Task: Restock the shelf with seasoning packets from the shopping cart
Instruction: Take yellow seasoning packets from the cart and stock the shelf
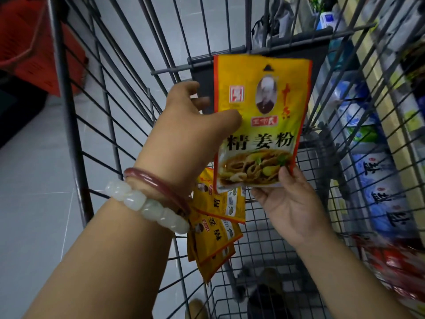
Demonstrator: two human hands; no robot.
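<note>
A yellow seasoning packet [262,107] with a red border and a picture of noodles is held upright over the wire shopping cart [110,125]. My left hand [195,132] grips its left edge, thumb on the front. My right hand [289,203] pinches its bottom right corner from below. Several more yellow packets [216,226] lie in a loose pile on the cart floor, partly hidden behind my left wrist. The shelf [377,157] runs along the right side, beyond the cart's wire wall.
The shelf holds blue-and-white bags [381,203] and red packets [395,268] lower down. A red basket [34,42] stands on the grey tiled floor at the upper left. The cart's dark child-seat flap [287,51] is behind the held packet.
</note>
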